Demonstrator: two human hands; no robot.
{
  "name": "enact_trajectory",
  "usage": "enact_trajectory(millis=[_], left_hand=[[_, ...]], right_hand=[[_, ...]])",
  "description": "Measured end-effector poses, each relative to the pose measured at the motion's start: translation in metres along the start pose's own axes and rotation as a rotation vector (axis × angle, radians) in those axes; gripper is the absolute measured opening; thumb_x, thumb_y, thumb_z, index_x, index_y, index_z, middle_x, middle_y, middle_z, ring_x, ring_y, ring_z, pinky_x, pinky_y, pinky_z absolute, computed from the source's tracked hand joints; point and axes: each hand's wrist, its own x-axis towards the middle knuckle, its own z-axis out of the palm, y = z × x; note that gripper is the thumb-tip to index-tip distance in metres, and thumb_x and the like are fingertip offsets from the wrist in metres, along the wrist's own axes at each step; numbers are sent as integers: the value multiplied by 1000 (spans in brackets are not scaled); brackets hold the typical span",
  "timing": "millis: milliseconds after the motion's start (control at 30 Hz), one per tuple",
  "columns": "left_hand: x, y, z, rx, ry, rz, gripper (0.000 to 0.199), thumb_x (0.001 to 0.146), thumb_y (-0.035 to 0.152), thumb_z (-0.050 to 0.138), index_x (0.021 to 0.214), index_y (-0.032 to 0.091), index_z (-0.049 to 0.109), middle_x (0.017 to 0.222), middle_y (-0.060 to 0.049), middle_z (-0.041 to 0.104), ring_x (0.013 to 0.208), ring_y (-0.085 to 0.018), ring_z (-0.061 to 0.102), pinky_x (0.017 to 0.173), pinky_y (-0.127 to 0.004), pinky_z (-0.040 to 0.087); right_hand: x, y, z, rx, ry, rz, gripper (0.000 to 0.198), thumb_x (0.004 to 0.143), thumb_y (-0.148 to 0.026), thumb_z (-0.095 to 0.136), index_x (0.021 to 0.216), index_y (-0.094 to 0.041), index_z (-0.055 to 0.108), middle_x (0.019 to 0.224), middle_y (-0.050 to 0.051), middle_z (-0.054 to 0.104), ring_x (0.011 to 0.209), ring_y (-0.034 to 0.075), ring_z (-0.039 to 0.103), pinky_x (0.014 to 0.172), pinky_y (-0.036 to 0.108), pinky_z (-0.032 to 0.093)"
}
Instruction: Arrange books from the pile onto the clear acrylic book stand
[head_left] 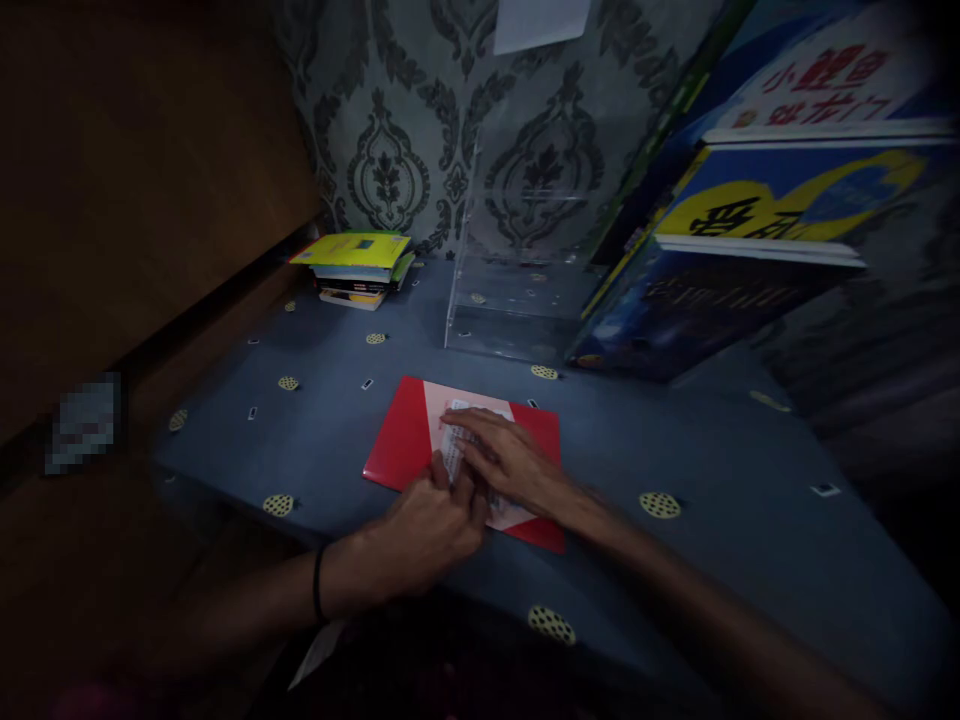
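Note:
A thin red booklet (pixel 397 440) with a pale pink diagonal band lies flat near the table's front edge. On its middle is a small white sheet with fine print (pixel 451 455), partly covered by my hands. My right hand (pixel 514 465) rests across the sheet from the right, fingers stretched out and lying over it. From the lower left comes my left hand (pixel 431 525), a black band at its wrist. Its fingers are curled and closed against the sheet's near side; what they hold, if anything, is hidden.
A dark blue patterned tablecloth (pixel 600 450) covers the table. A stack of books (pixel 356 268) stands at the back left. Behind the booklet is a clear acrylic stand (pixel 510 310); upright picture books (pixel 720 290) fill the right. Patterned wallpaper (pixel 390 170) lies behind.

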Motion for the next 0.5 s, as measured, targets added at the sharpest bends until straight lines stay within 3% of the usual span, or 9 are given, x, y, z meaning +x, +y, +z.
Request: enact_trajectory(millis=[133,200,300,367,500], left_hand=[[12,-20,-10,-154,-27,-5,21,94,15,48,109,13,63,100,-14,72,84,-25,69,69,-37,57],[19,-38,-10,-196,-7,-86,20,99,17,43,105,14,62,98,-11,73,89,-24,70,77,-38,58],[28,-57,5,-216,62,-203,26,101,14,38,119,11,56,122,-14,69,117,-25,64,102,-40,51],[29,-67,22,-201,79,-245,32,101,12,36,129,9,50,140,-18,60,134,-26,54,112,-42,43],[26,-85,48,-147,95,-350,37,104,22,36,135,7,49,150,-21,49,143,-30,43,116,-49,38]], right_hand=[[-6,13,17,-54,-13,-21,40,100,-22,41,136,-16,57,144,16,57,136,26,52,112,53,46],[-8,18,24,-80,25,-24,43,98,-20,41,138,-13,55,145,18,56,138,26,50,113,52,45],[-8,19,27,-148,63,26,48,98,-21,43,143,-10,49,148,20,53,140,28,48,114,51,44],[-6,16,27,-210,41,72,50,99,-24,42,146,-9,46,150,21,50,142,29,45,116,52,41],[-2,7,28,-336,-54,118,50,100,-24,37,149,-12,45,154,18,47,147,28,36,120,55,33]])
